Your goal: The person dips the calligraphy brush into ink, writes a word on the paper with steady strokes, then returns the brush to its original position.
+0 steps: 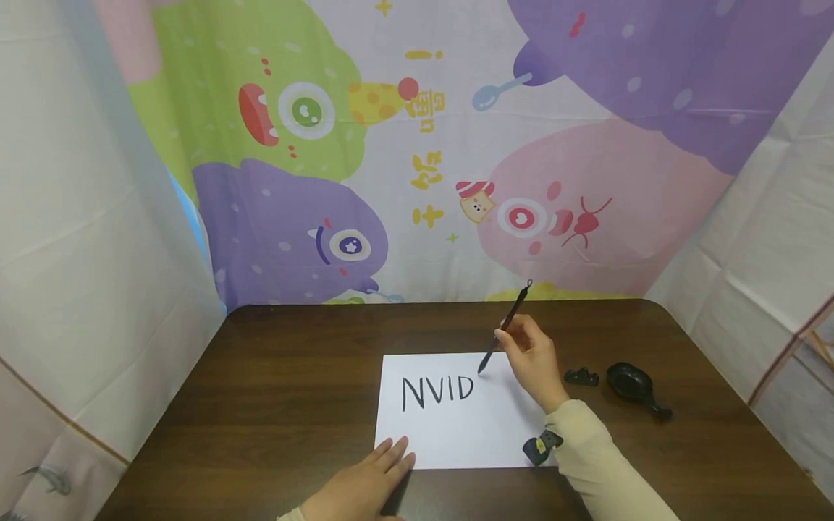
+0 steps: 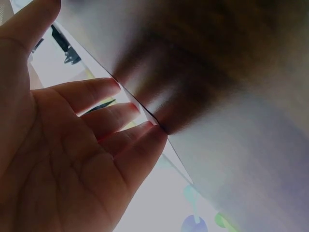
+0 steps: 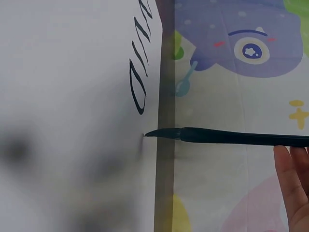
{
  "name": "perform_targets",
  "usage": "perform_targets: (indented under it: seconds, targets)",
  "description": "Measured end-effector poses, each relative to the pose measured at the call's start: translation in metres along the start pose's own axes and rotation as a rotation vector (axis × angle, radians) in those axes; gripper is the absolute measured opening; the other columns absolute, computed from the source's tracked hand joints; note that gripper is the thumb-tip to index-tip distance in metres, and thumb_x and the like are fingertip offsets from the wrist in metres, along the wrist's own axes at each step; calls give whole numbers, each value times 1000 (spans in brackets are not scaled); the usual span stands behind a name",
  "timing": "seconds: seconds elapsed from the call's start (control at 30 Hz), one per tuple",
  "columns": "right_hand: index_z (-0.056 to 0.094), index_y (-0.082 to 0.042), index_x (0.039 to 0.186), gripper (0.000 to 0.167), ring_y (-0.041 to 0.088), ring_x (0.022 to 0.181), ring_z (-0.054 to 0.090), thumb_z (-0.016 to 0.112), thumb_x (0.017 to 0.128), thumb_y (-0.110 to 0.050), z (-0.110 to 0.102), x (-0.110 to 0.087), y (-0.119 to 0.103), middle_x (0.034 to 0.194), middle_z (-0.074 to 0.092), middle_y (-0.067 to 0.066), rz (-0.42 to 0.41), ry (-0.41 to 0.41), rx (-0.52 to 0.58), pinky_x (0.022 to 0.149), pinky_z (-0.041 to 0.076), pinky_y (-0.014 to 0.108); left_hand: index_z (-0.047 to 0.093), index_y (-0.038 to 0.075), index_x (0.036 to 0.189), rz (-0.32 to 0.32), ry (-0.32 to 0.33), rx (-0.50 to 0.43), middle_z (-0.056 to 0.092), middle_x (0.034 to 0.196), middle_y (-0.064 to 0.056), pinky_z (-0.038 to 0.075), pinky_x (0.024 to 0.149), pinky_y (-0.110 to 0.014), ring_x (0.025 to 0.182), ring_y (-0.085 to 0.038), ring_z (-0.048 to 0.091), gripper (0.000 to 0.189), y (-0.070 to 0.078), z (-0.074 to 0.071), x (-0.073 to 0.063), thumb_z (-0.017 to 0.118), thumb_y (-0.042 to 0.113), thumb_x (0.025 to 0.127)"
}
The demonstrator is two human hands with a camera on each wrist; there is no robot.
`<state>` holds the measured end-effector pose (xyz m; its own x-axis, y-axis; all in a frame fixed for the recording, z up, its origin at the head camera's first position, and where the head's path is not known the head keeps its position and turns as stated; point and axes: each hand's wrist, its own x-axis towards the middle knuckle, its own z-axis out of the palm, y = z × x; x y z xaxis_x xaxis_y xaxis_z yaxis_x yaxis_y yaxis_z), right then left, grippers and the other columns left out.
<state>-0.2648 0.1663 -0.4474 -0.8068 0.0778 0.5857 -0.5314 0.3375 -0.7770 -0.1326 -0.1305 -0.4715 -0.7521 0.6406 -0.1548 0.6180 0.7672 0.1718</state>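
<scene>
A white sheet of paper [image 1: 456,434] lies on the dark wooden table, with the black letters NVID [image 1: 438,392] across its upper part. My right hand [image 1: 534,358] pinches a dark writing brush [image 1: 511,315] well above its bristles. The brush leans, its pointed tip right at the paper just right of the D. In the right wrist view the brush [image 3: 231,137] shows its black, tapered tip near the last letter. My left hand [image 1: 365,481] rests with spread fingers on the sheet's lower left corner; the left wrist view shows these fingertips [image 2: 140,108] at the paper's edge.
Right of the paper sit a small black brush rest [image 1: 581,376] and a black ink dish [image 1: 629,381] with a handle. A dark wrist camera [image 1: 542,447] is strapped at the right sleeve. A cartoon-printed curtain [image 1: 417,275] hangs behind the table [image 1: 293,376].
</scene>
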Motion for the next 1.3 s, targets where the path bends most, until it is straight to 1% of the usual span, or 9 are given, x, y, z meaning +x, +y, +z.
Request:
perform_targets:
  seconds: [0.17, 0.4, 0.47, 0.53, 0.67, 0.8, 1.03, 1.13, 1.3]
  targets:
    - [58, 12, 99, 16, -7, 75, 61, 66, 85, 11, 1, -1, -12, 86, 65, 25, -12, -6, 19, 69, 59, 25, 48, 13, 145, 1, 9, 1, 41, 154, -12, 53, 95, -50, 141, -34, 42, 81, 0, 0, 0, 69, 58, 80]
    - [57, 15, 98, 16, -6, 76, 61, 65, 84, 13, -2, -4, -36, 86, 65, 25, -24, -25, 17, 68, 60, 34, 48, 13, 145, -5, -2, -16, 40, 155, -12, 52, 97, -50, 141, -34, 41, 82, 0, 0, 0, 68, 59, 81]
    - [58, 14, 98, 16, 2, 77, 65, 66, 85, 12, -3, -5, -36, 86, 65, 24, -24, -30, 9, 69, 60, 37, 47, 14, 146, -6, -6, -19, 40, 155, -12, 52, 98, -50, 142, -34, 40, 81, 0, 0, 1, 68, 58, 81]
    - [58, 13, 98, 16, 15, 76, 68, 66, 85, 12, -2, -5, -35, 86, 65, 23, -25, -35, 3, 69, 60, 39, 48, 14, 146, -4, -3, -16, 40, 155, -12, 51, 99, -50, 142, -34, 41, 81, 0, 0, 1, 68, 57, 81]
    - [58, 15, 99, 16, 41, 78, 67, 66, 85, 11, -2, -5, -34, 85, 65, 23, -32, -45, 7, 69, 61, 36, 48, 13, 145, 0, 10, -3, 41, 155, -12, 51, 99, -49, 141, -34, 42, 80, 0, 1, 1, 69, 57, 81]
    - [58, 14, 100, 16, 45, 79, 66, 65, 86, 10, -2, -6, -33, 85, 65, 23, -31, -53, 3, 69, 61, 35, 48, 13, 145, -1, 15, -4, 41, 155, -11, 51, 99, -49, 141, -34, 42, 81, 0, 1, 1, 69, 57, 80]
    - [58, 12, 99, 15, 45, 77, 65, 65, 86, 10, -1, -6, -32, 84, 64, 23, -28, -58, 1, 69, 60, 44, 48, 13, 145, -4, 18, -5, 41, 155, -11, 52, 98, -49, 141, -33, 42, 82, 1, 0, 0, 70, 57, 80]
    - [59, 10, 99, 15, 44, 76, 65, 66, 86, 10, -1, -6, -32, 83, 64, 23, -18, -55, -9, 68, 61, 39, 49, 13, 145, -6, 17, -6, 41, 155, -11, 52, 97, -50, 141, -34, 42, 81, 1, 0, 0, 70, 57, 80]
    - [60, 11, 100, 16, 42, 75, 66, 66, 86, 9, -2, -6, -32, 84, 64, 22, -23, -64, -29, 66, 59, 22, 48, 13, 145, -10, 10, -8, 41, 155, -11, 53, 95, -51, 141, -34, 42, 80, 2, 0, 0, 71, 54, 80]
